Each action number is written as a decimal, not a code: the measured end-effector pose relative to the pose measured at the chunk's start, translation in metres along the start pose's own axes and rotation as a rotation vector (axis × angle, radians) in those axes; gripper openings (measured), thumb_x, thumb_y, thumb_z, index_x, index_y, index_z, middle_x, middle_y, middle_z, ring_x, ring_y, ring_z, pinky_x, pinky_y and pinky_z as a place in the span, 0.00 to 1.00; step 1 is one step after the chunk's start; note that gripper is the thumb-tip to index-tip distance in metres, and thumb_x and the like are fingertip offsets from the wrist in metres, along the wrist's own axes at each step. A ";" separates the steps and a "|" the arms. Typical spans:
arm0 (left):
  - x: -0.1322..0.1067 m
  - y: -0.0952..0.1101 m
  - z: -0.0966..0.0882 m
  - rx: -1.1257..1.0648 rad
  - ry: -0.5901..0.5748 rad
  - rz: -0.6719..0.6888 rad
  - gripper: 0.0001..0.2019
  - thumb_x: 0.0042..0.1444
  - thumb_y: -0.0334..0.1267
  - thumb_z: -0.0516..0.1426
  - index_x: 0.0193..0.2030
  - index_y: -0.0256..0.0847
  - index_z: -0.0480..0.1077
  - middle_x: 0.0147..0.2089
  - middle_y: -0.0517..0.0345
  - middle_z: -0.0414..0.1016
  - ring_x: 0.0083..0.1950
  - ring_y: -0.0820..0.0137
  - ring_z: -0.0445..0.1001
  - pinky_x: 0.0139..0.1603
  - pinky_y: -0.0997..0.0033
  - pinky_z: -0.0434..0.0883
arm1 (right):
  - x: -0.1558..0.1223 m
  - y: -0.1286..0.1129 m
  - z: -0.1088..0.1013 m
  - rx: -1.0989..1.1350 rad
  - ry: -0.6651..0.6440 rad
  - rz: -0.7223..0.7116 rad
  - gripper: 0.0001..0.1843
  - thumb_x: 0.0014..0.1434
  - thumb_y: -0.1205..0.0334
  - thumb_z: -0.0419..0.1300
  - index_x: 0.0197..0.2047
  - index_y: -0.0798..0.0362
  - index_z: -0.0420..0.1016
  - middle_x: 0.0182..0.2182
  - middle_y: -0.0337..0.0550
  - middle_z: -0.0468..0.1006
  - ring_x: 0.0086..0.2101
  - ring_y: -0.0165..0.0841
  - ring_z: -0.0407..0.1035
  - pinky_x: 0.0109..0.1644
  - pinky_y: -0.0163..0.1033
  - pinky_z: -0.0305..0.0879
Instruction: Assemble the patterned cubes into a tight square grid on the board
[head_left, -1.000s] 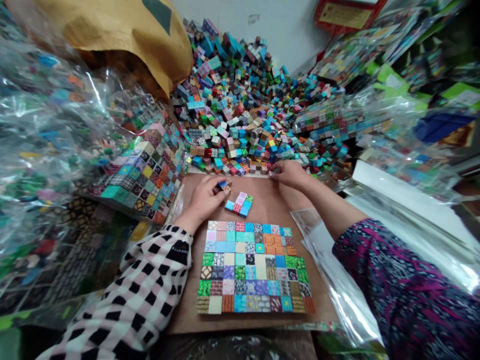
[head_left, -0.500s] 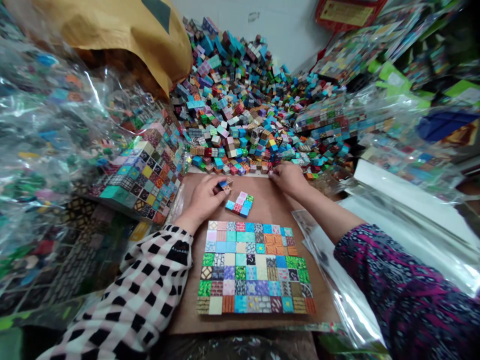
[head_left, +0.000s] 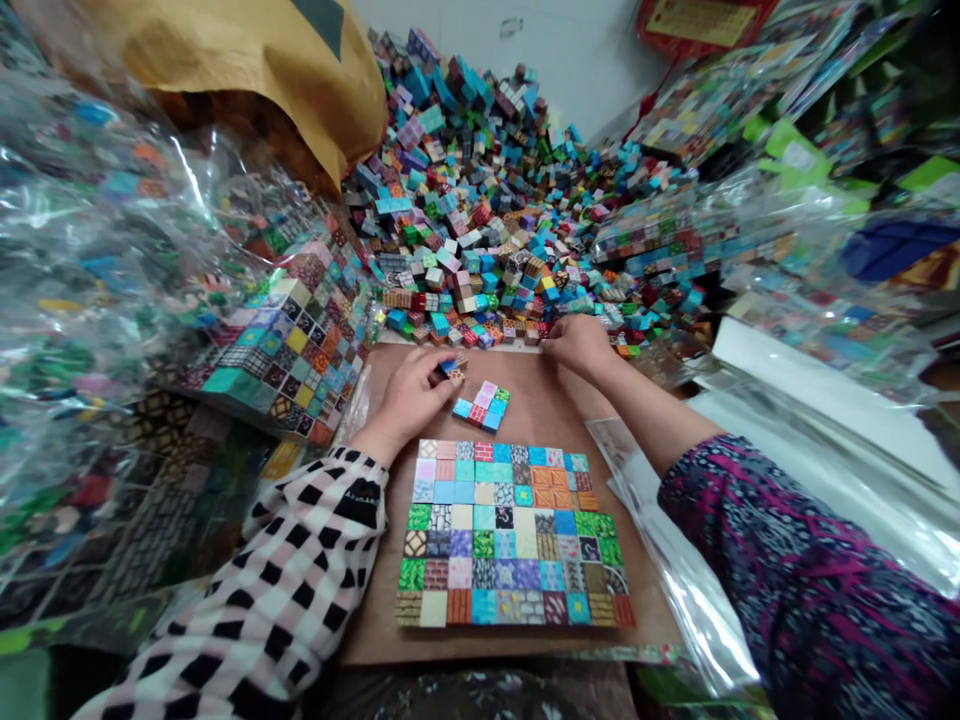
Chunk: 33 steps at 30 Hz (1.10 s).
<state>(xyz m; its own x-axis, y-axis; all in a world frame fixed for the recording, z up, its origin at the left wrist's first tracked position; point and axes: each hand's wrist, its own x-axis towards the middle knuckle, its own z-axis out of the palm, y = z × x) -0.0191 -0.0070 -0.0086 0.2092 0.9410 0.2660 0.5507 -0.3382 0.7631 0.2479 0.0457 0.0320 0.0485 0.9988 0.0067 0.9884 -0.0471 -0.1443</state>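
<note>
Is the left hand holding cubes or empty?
Holding: the left hand grips small painted cubes at its fingertips, beside a loose cube cluster.

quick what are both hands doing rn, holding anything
left hand: closed on small painted cubes
right hand: fingers bunched at the edge of the cube heap, cannot tell if holding anything

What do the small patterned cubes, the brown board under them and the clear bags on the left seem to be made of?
The cubes look like wood or another rigid material, with matte printed faces; their crisp square edges suggest this, but the core is hidden. The board looks like cardboard or hardboard, flat and matte brown. The bags look like thin glossy plastic, crinkled with bright highlights, and cubes show through them.
</note>
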 end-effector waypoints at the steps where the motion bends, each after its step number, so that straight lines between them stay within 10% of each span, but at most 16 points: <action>1: 0.000 0.001 0.000 0.002 0.003 -0.004 0.16 0.54 0.32 0.64 0.51 0.41 0.76 0.49 0.53 0.75 0.36 0.72 0.73 0.43 0.63 0.74 | 0.001 -0.001 0.000 -0.010 -0.002 0.019 0.12 0.55 0.64 0.62 0.39 0.61 0.83 0.36 0.58 0.83 0.39 0.47 0.76 0.41 0.42 0.67; 33: -0.002 -0.002 -0.002 0.021 -0.007 0.054 0.15 0.57 0.38 0.61 0.52 0.42 0.75 0.48 0.53 0.74 0.38 0.71 0.73 0.44 0.65 0.74 | -0.007 0.011 0.005 -0.145 0.026 -0.181 0.12 0.65 0.57 0.58 0.43 0.57 0.78 0.43 0.52 0.79 0.42 0.40 0.72 0.43 0.38 0.62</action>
<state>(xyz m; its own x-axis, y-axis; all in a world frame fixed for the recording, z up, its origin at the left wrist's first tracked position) -0.0224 -0.0082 -0.0100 0.2449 0.9212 0.3022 0.5555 -0.3888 0.7350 0.2578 0.0384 0.0257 -0.1300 0.9905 0.0452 0.9915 0.1299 0.0057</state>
